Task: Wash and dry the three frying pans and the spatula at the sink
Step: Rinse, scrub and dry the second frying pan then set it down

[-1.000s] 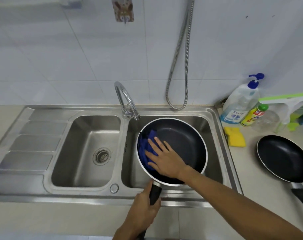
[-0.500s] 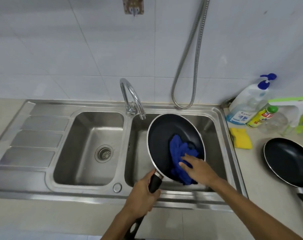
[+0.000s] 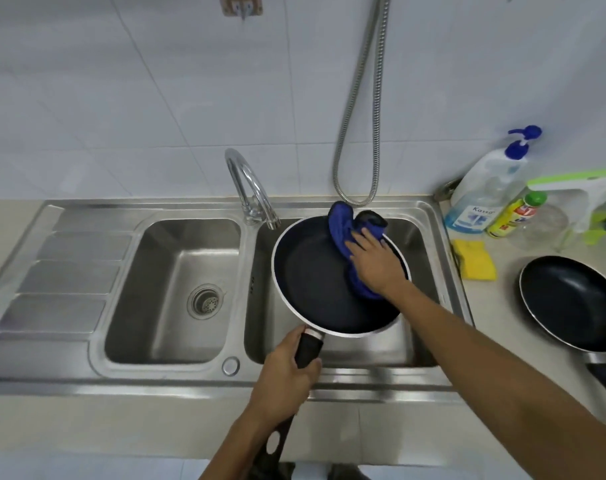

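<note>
A black frying pan (image 3: 315, 282) with a silver rim hangs over the right sink basin (image 3: 363, 344). My left hand (image 3: 287, 372) grips its black handle near the front edge of the sink. My right hand (image 3: 376, 261) presses a blue cloth (image 3: 341, 226) flat against the pan's far right inner wall, fingers straight. Part of the cloth sticks up over the far rim. A second black frying pan (image 3: 575, 303) lies on the counter at the right. No third pan or spatula is in view.
The left basin (image 3: 170, 271) with its drain holds nothing; the chrome tap (image 3: 249, 192) stands between the basins and a shower hose (image 3: 360, 140) hangs behind. A yellow sponge (image 3: 474, 259), soap pump bottle (image 3: 485, 188) and small bottle (image 3: 516, 214) sit at the right.
My right hand swept the blue cloth from the pan's left side round its near right side to the far right rim. The pan tilted, then levelled again.
</note>
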